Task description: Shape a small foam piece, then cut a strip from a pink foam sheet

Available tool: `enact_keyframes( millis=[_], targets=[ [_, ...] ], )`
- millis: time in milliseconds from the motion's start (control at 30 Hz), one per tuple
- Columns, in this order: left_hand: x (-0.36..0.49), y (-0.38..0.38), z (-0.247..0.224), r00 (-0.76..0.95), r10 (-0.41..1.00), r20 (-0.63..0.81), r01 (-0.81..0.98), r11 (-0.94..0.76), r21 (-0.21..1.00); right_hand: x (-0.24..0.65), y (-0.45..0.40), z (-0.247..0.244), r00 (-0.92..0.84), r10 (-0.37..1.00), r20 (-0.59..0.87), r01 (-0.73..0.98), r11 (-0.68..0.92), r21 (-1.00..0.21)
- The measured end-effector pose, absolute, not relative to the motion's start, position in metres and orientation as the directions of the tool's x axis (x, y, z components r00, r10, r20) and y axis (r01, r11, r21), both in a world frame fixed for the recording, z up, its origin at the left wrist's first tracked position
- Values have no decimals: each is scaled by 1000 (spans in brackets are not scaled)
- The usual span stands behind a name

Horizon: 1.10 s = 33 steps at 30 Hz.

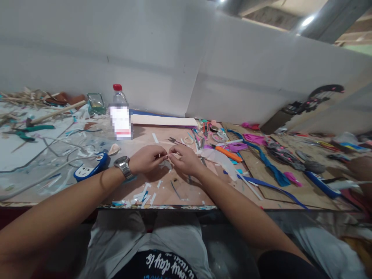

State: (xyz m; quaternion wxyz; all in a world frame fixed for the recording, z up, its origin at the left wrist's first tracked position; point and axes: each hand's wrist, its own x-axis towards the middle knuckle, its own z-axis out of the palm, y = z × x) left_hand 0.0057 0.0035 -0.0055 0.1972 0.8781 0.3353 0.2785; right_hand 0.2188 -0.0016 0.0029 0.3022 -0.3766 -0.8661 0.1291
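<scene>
My left hand [148, 158], with a metal watch [124, 166] on its wrist, is closed in a pinch over the middle of the work table [162, 192]. Fingertip to fingertip with it, my right hand [184, 158] is pinched too. Something small and pale shows between the fingertips, too small to name. Scissors [176, 141] lie just behind my right hand. To its right are a translucent white strip of material [222, 161] and an orange-handled cutter [228, 153]. Cut paper scraps [145, 193] are scattered in front of my hands.
A blue power strip [90, 167] with cables lies left; a second one [322, 184] is at right. Behind stand a red-capped bottle [117, 89] and a glass box [96, 104]. Green-handled pliers [21, 135] lie far left. Another person's hand [360, 168] is at the right edge.
</scene>
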Motion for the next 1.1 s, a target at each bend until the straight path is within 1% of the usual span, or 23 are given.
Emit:
enact_keyframes(
  millis=[100,333,467,633,700,733,767,833,867,933,967,1000,1067,1100],
  targets=[
    [4,3,-6,646,671,364,492,-731,473,219,-2,3,-546,730,412,571,684,-455],
    [4,3,-6,645,676,357,515,-729,451,219,0,-1,-551,711,438,559,704,-439],
    [5,2,-8,648,649,399,527,-760,380,220,2,-5,-561,709,428,564,705,-430],
    [4,2,-6,690,570,446,518,-819,246,219,-1,-1,-550,719,424,542,694,-473],
    [3,0,-2,694,560,452,513,-826,236,218,-2,1,-547,721,426,533,692,-487],
    [3,-1,0,680,576,453,515,-816,264,218,-3,1,-543,721,431,528,692,-492],
    [4,-2,1,656,605,452,516,-796,318,218,-3,2,-536,720,441,524,693,-495],
    [6,-3,3,609,675,417,486,-733,476,217,-4,2,-523,712,468,513,701,-495],
    [6,-4,3,601,706,374,442,-684,580,217,-4,2,-521,706,481,506,708,-492],
    [8,-3,1,623,753,211,302,-480,824,217,-4,2,-531,687,497,494,727,-477],
    [9,-2,-2,639,764,90,224,-297,928,217,-3,2,-543,672,504,488,741,-461],
    [9,-1,-4,665,745,-51,149,-65,987,217,-3,1,-559,653,512,482,758,-440],
    [9,0,-9,683,720,-121,101,70,992,217,-2,1,-591,611,527,468,792,-393],
    [9,0,-10,698,698,-159,59,165,985,217,-1,0,-603,594,531,462,804,-375]
  ],
)
